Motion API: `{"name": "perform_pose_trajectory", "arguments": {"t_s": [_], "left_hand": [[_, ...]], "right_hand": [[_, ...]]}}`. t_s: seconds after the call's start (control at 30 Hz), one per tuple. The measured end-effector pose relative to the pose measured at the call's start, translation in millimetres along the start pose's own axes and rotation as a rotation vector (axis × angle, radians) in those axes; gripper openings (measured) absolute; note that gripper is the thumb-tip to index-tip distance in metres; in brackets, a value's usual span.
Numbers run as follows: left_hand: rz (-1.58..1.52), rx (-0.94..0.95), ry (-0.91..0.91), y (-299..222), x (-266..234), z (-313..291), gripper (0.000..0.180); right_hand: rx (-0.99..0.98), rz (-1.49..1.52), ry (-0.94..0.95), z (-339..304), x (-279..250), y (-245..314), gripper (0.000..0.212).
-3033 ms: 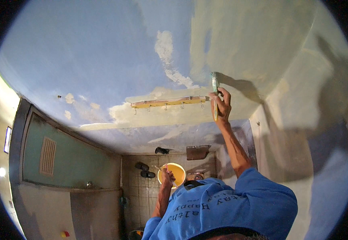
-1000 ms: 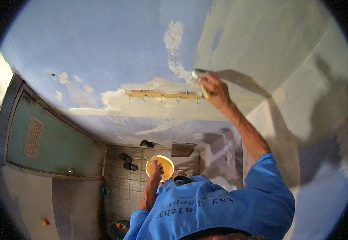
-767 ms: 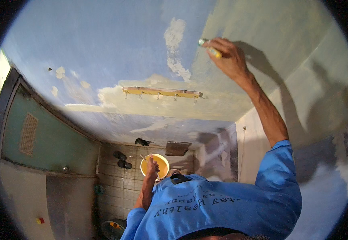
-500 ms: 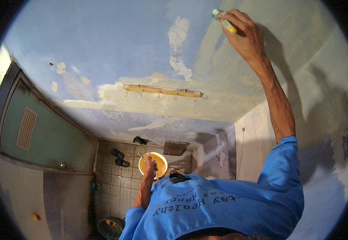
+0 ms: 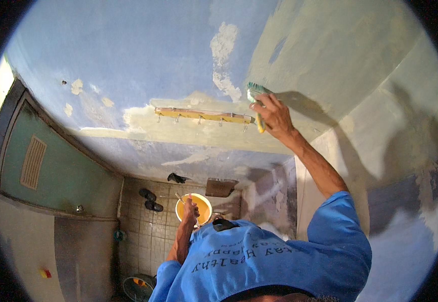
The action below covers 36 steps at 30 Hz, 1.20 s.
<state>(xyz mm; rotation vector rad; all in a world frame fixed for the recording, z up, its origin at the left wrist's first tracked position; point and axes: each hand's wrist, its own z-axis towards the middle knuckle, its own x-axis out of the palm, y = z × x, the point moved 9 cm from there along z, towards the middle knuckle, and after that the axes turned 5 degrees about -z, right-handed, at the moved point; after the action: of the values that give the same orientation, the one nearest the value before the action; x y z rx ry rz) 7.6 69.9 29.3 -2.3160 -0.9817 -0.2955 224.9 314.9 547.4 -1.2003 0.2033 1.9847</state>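
Note:
My right hand [image 5: 273, 115] is raised to the wall and wrapped around a paint brush [image 5: 260, 126] with a yellow handle and green bristles. The bristles touch the wall just above the right end of a yellow hook rail [image 5: 204, 116]. Around the brush, pale yellow-green paint [image 5: 319, 55] covers the right part of the blue wall [image 5: 143, 50]. Low in front of my body, my left hand [image 5: 190, 210] is closed at the left rim of a white bucket [image 5: 209, 202] with yellow-orange paint inside. A thin stick [image 5: 179, 197] shows beside that hand; its lower end is hidden.
A green door [image 5: 57, 146] in a dark frame stands to the left. On the tiled floor [image 5: 146, 226] lie black slippers [image 5: 151, 200], a dark cloth [image 5: 176, 177] and a brown board [image 5: 221, 186]. A dark tub [image 5: 137, 288] stands at the lower left. Bare patches mark the wall [image 5: 225, 60].
My right hand has brought the brush down and left, from high on the wall to the hook rail's right end. More yellow-green paint covers the upper wall. My left hand stays at the bucket.

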Motion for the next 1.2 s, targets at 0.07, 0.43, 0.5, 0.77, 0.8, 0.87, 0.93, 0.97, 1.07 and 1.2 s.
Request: {"name": "perform_pose_trajectory", "arguments": {"t_s": [0.07,0.43,0.5,0.77,0.8,0.87,0.93,0.97,1.07,1.2], "left_hand": [[0.005,0.009,-0.006,-4,4,-6,0.044],[-0.031,0.015,-0.044,-1,0,-2,0.043],[-0.032,0.042,-0.052,-3,4,-4,0.042],[-0.026,0.029,-0.032,-3,-2,-2,0.041],[-0.020,0.045,-0.034,-6,1,-6,0.040],[-0.010,0.062,-0.041,-11,8,-12,0.040],[0.008,0.057,-0.055,-13,8,-13,0.039],[0.001,0.054,-0.051,-12,8,-13,0.040],[-0.011,0.052,-0.042,-9,3,-8,0.041],[0.000,0.041,-0.026,-5,-2,-1,0.044]], "right_hand": [[0.038,0.155,-0.162,15,-34,-21,0.027],[0.156,-0.179,-0.654,26,-95,-24,0.028],[0.238,-0.125,-0.522,41,-63,-17,0.029],[0.490,0.432,-0.707,41,-102,-81,0.019],[0.497,0.344,-0.741,36,-112,-87,0.019],[0.485,0.146,-0.787,30,-130,-88,0.019],[0.361,-0.015,-0.837,30,-133,-80,0.020],[0.299,-0.097,-0.859,30,-134,-74,0.020],[0.219,-0.212,-0.608,47,-117,-28,0.025],[0.137,-0.175,-0.397,47,-71,-7,0.031]]}}
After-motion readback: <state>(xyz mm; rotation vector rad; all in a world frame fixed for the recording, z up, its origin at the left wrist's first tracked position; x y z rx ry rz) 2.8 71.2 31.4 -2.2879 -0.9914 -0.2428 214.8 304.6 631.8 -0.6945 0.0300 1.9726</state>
